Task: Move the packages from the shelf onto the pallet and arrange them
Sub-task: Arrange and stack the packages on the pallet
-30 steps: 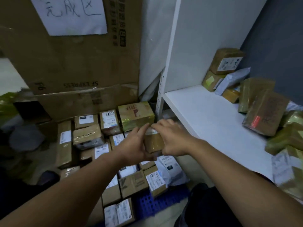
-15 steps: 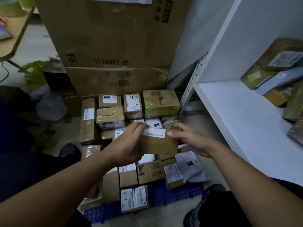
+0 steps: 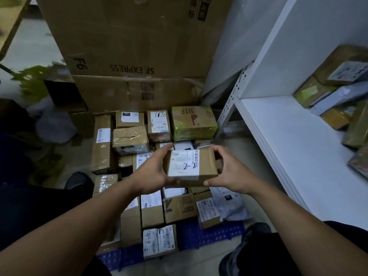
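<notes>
I hold a small brown cardboard package point(image 3: 205, 166) with a white label marked "2-2" between both hands, above the pile on the pallet. My left hand point(image 3: 153, 172) grips its left side and my right hand point(image 3: 231, 172) grips its right side. Below lies the blue plastic pallet point(image 3: 215, 234), covered with several taped cardboard packages; a green-taped box point(image 3: 194, 122) sits at its far right. The white shelf point(image 3: 298, 148) stands to the right, with several more packages point(image 3: 338, 72) stacked at its back.
A tall "SF EXPRESS" cardboard carton point(image 3: 129, 40) stands upright behind the pallet. A grey mailer bag point(image 3: 231, 206) lies at the pallet's right edge. My dark shoes point(image 3: 251, 248) rest on the floor by the pallet. Dark clutter and a grey bag point(image 3: 53, 128) lie left.
Both hands have carried the package from the shelf's front edge out over the pallet pile and turned its labelled face up towards me. The view has swung left and down.
</notes>
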